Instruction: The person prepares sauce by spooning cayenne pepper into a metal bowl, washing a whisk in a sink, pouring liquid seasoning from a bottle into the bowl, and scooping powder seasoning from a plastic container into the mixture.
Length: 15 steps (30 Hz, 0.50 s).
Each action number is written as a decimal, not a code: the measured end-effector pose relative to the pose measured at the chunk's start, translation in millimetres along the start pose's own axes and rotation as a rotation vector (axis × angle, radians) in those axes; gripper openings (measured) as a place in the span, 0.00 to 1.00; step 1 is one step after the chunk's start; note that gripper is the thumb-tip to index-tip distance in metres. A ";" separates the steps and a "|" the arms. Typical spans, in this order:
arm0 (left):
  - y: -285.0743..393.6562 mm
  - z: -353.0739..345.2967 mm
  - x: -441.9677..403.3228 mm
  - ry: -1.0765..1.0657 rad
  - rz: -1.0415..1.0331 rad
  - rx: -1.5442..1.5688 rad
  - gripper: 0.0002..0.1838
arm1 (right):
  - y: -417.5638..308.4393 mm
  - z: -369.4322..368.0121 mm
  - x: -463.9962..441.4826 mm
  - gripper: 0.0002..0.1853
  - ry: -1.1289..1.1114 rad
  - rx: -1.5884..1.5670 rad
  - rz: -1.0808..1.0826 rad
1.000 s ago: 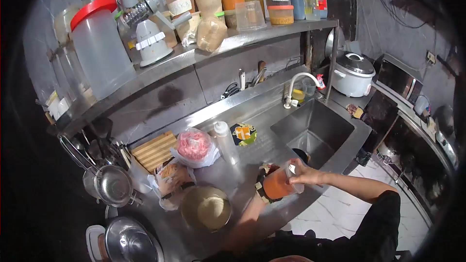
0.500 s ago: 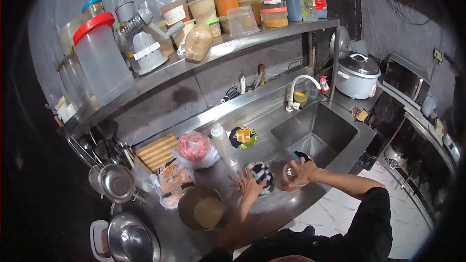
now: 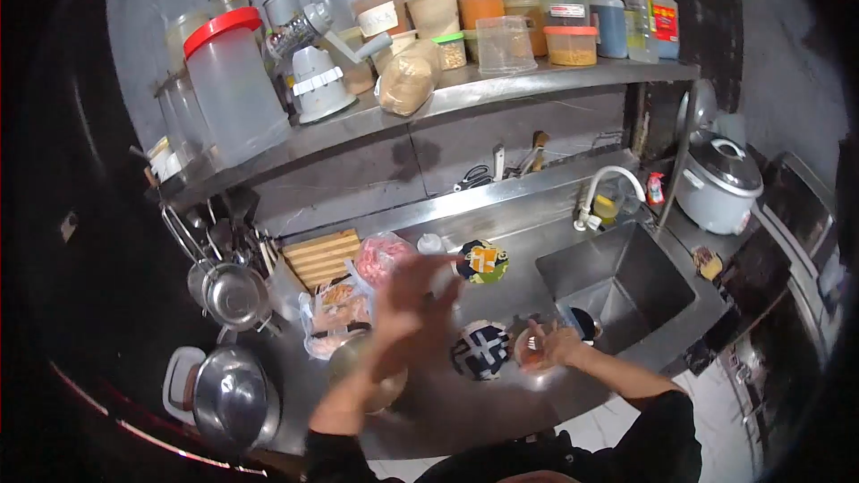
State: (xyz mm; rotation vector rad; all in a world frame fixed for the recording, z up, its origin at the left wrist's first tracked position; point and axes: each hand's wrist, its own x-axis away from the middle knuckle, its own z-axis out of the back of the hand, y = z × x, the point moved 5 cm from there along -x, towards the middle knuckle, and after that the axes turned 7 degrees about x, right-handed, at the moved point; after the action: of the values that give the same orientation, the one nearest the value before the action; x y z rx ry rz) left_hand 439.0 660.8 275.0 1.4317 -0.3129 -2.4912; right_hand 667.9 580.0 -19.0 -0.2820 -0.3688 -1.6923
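My left hand is raised over the steel pot, smeared by motion. Its fingers look spread, and nothing shows between them. My right hand grips the right side of a clear plastic container with something reddish in it. Just left of that container, a round black-and-white patterned cloth lies flat on the steel counter. Farther back is a second round patterned cloth, orange, green and dark. Part of the pot is hidden behind my left hand and forearm.
A sink with a white faucet is at right. Bagged meat, another food bag and a striped cutting board sit at left. Above runs a shelf crowded with containers. Strainers hang at left.
My left hand has lifted off the black-and-white cloth and moved left and up, over the pot. My right hand stays at the plastic container. The whole view has shifted.
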 end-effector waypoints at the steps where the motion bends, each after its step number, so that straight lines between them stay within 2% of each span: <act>1: 18.2 20.0 -28.2 0.010 0.019 -0.030 0.12 | 5.5 5.2 7.8 0.68 0.023 -0.020 -0.001; 2: 31.1 35.4 -58.1 0.027 0.035 -0.061 0.09 | 16.2 7.8 11.0 0.69 0.050 -0.036 -0.002; 4: 33.9 48.4 -108.7 0.148 0.009 -0.181 0.08 | 39.8 9.7 17.8 0.58 0.267 -0.061 0.070; 6: 27.3 59.5 -160.6 0.286 -0.035 -0.410 0.09 | 56.2 54.5 68.2 0.50 0.272 -0.225 0.030; 7: 18.4 65.3 -189.1 0.340 -0.106 -0.496 0.09 | 67.8 63.7 83.0 0.39 0.371 -0.209 0.035; 8: 6.8 71.1 -216.1 0.389 -0.179 -0.581 0.10 | 82.8 64.0 91.1 0.38 0.397 -0.271 0.018; 10: -13.1 80.6 -264.6 0.418 -0.222 -0.784 0.12 | 114.5 56.7 101.5 0.36 0.449 -0.406 -0.016; 15: -71.2 80.4 -351.2 0.245 -0.101 -0.969 0.19 | 155.7 14.2 109.5 0.26 0.452 -0.510 -0.062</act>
State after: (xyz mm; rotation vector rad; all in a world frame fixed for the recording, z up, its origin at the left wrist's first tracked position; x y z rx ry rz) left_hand 532.0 845.3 578.6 1.2634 0.9025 -1.9758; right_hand 804.7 465.8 49.4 -0.2492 0.3991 -1.8338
